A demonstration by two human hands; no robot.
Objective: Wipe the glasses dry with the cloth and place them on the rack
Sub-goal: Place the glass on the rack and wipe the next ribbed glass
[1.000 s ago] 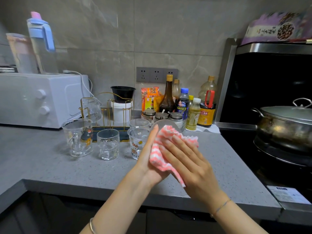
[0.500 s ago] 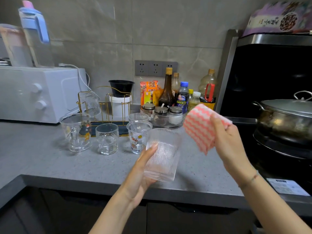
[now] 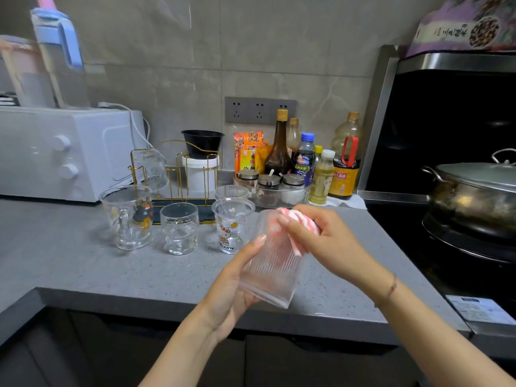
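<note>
1. Clear ribbed glass tumbler (image 3: pixel 272 270) held above the front edge of the grey speckled worktop (image 3: pixel 83 261), tilted, mouth pointing up and away from the person.
2. Left hand (image 3: pixel 231 291) curls round the tumbler's lower left side, fingers wrapped on the wall, thumb tip near the rim.
3. Right hand (image 3: pixel 326 244) is closed on a pink-and-white striped cloth (image 3: pixel 296 229), pushing it into the tumbler's mouth; part of the cloth shows pink through the ribbed wall.
4. Thin bracelet (image 3: pixel 391 289) on the right wrist.
5. Just behind the tumbler, upright on the worktop: clear cup with cartoon cat print (image 3: pixel 231 224), and a second ribbed glass (image 3: pixel 231 192) behind that.
6. To the left of those: short textured clear glass (image 3: pixel 180 227), then a clear handled mug with cartoon print (image 3: pixel 128 216).
7. Gold wire rack (image 3: pixel 178 174) stands behind these glasses on a dark tray; one clear glass (image 3: pixel 152 170) hangs upside down on its left side.
8. White tub with a black bowl on top (image 3: pixel 201 155) behind the rack.
9. Sauce and oil bottles (image 3: pixel 307 160) and lidded spice jars (image 3: pixel 269 181) grouped by the wall, right of the rack.
10. White oven (image 3: pixel 64 152) far left; steel lidded pot (image 3: pixel 474 191) on the stove, right.
</note>
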